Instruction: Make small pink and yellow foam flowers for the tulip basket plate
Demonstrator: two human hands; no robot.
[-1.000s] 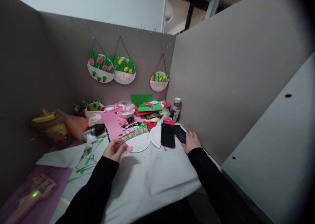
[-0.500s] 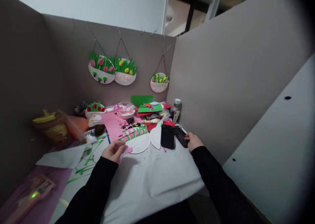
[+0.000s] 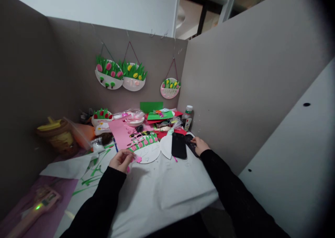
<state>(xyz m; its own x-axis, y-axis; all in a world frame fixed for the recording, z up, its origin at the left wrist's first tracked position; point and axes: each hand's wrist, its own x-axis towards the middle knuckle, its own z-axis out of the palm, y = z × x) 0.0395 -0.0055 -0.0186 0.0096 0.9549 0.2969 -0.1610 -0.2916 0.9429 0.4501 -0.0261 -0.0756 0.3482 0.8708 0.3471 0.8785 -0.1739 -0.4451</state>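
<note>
1. Has the two bare hands well apart above a white-covered table [image 3: 178,191], both in black sleeves
2. Pinches with the left hand [image 3: 120,160], thumb against bent fingers, at a small pink piece [image 3: 139,159]; cannot tell whether gripping it directly or through clear film
3. Has this pink piece right at the left fingertips, over the near left edge of a white paper plate [image 3: 150,154] decorated with pink tulips and green grass
4. Touches with the right hand [image 3: 201,146], fingers bent, a dark flat device [image 3: 188,145]; cannot tell whether gripping it or only resting fingertips on it
5. Has a black phone [image 3: 179,146] lying just left of that device, overlapping the right side of a cut white plate [image 3: 165,147]
6. Faces a gray partition [image 3: 73,74] with three tulip-trimmed plates [image 3: 170,91] hung by cords
7. Has a pink sheet [image 3: 117,130] full of cutouts beyond the left hand, and a white-capped bottle [image 3: 187,117] beyond the right
8. Has green strips [image 3: 98,168] strewn left of the left sleeve, near a pink tool [image 3: 43,206] with a lit green spot
</note>
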